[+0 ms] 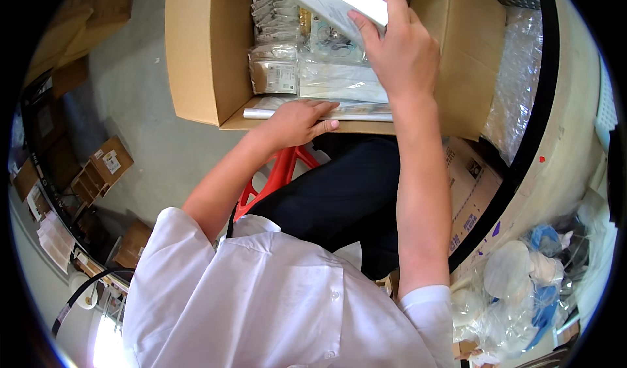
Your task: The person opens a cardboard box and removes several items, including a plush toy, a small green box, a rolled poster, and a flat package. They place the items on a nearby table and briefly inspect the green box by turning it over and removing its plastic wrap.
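Observation:
An open cardboard box stands before me, packed with plastic-wrapped goods. My right hand grips the end of a flat white package, tilted above the contents, its far end cut off by the picture's top edge. My left hand rests with spread fingers on a long, flat plastic-wrapped bundle along the near wall. Between the hands lie a clear-wrapped white pack, a small bagged carton with a printed label and stacked clear packets. A bag of small dark and blue parts lies partly under the white package.
Bubble wrap is right of the box. A red plastic stool stands below the box's near side. Partitioned cardboard lies on the floor at left. Clear bags with white and blue contents lie at lower right.

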